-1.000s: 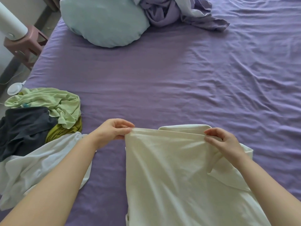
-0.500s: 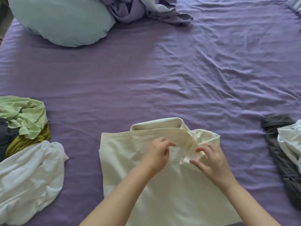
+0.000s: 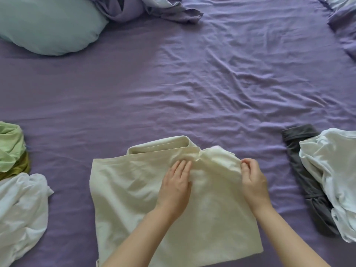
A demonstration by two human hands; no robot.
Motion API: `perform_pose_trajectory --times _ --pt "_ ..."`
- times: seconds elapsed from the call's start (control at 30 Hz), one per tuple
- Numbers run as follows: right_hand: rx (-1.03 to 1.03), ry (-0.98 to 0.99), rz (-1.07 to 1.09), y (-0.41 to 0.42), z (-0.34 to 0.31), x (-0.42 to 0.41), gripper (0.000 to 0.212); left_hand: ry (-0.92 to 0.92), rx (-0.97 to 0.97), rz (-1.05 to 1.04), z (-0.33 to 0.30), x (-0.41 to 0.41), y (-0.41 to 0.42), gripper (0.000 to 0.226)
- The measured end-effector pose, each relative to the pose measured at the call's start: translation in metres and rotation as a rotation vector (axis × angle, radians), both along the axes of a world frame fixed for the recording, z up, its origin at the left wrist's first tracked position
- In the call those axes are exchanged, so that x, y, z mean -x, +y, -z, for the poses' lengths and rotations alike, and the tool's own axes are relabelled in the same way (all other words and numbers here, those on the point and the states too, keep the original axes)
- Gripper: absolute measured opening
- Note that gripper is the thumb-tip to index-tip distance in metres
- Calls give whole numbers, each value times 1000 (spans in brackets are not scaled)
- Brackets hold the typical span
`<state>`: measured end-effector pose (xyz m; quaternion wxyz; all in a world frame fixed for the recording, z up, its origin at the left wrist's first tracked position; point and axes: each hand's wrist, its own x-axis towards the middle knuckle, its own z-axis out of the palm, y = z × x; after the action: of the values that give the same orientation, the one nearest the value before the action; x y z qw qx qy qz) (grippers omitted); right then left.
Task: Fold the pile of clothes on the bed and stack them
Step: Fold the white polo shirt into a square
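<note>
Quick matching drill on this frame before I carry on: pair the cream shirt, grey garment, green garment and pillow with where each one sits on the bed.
Things:
1. cream shirt
2. grey garment
3. green garment
4. pillow

Places:
A. far left corner
B. left edge, above a white cloth
C. near centre, under both hands
D. right, partly under a white cloth

Pairs: 1-C, 2-D, 3-B, 4-A
</note>
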<state>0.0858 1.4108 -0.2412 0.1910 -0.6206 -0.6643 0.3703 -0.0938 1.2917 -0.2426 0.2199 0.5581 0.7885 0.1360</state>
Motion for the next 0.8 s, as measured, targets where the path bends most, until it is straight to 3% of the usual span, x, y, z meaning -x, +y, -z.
perform_pose_trajectory --times 0.07,0.13,0.2,0.33,0.5,0.63,0.7,0.8 --pt "80 -30 73 7 6 2 23 50 -124 27 1 -9 3 43" --pt "147 -114 2 9 11 6 35 131 -177 116 8 -18 6 31" --pt "116 -168 -68 8 16 9 37 179 -52 194 14 -26 13 30" --pt "68 -126 69 12 20 5 30 211 281 236 32 -21 26 59" --pt "132 -190 -46 -12 12 -11 45 245 391 263 42 -20 30 65" --pt "188 -355 -231 -49 9 -23 62 213 484 257 28 -21 38 66" --pt "233 -291 -251 -52 4 -25 67 144 504 212 14 -23 43 67" --pt "390 -6 -115 -47 -14 -21 78 -34 359 2 -12 -31 34 53"
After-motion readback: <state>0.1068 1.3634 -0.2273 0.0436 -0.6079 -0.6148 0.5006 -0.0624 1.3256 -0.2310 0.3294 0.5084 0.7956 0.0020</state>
